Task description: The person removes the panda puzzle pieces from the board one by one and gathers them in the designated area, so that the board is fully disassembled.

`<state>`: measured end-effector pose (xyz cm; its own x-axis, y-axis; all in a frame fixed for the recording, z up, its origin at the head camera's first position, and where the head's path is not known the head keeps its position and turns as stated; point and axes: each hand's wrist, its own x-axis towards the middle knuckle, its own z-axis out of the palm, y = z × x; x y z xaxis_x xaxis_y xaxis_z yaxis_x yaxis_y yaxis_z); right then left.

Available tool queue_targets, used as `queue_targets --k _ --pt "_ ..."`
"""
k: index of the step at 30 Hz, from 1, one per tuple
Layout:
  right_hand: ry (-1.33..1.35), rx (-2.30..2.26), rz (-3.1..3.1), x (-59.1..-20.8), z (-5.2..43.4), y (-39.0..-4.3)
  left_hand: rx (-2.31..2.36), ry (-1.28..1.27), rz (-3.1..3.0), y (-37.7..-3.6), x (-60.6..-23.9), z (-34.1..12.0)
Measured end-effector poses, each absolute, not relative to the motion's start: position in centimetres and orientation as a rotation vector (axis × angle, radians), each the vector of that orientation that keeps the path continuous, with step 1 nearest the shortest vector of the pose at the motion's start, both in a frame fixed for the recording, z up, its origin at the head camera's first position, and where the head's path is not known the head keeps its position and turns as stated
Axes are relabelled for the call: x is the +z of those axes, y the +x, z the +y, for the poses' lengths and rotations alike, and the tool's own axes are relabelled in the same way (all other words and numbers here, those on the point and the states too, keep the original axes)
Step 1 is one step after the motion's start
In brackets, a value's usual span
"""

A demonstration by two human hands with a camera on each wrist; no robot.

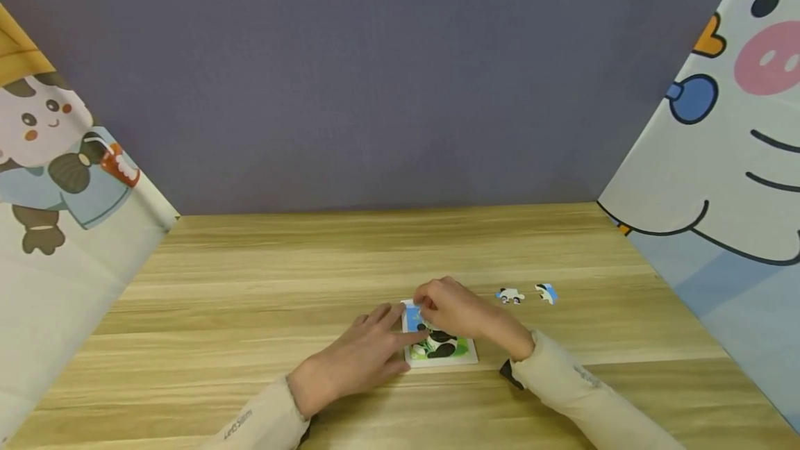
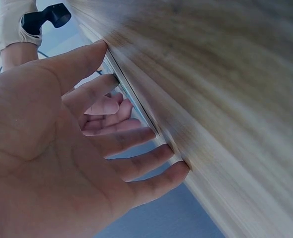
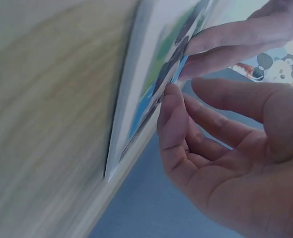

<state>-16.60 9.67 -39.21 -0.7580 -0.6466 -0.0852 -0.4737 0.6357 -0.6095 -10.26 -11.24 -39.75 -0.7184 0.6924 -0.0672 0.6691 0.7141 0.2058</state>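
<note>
A small panda jigsaw puzzle (image 1: 442, 346) in a white frame (image 1: 437, 364) lies on the table, with a blue upper part and green lower edge. My left hand (image 1: 356, 353) rests at its left side, fingers spread and extended, one of them reaching across the picture. In the left wrist view the other fingertips (image 2: 179, 171) touch the tabletop. Over the top part of the puzzle is my right hand (image 1: 453, 307). Its fingers are curled and a fingertip (image 3: 171, 91) presses on the picture, the thumb apart from it; no piece shows between them. The hands hide part of the picture.
Two loose puzzle pieces lie right of the frame: one with panda eyes (image 1: 512, 294), one blue, black and white (image 1: 547, 293). The wood-grain table (image 1: 250, 283) meets a grey-purple panel (image 1: 375, 89) behind, with cartoon-printed sheets (image 1: 706, 179) at both sides.
</note>
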Motion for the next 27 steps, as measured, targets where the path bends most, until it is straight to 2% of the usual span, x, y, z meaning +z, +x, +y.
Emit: queue_targets --k 27 --pt "-0.963 -0.787 2.643 -38.88 9.65 -16.26 0.221 1.109 2.779 -10.31 -39.85 -11.23"
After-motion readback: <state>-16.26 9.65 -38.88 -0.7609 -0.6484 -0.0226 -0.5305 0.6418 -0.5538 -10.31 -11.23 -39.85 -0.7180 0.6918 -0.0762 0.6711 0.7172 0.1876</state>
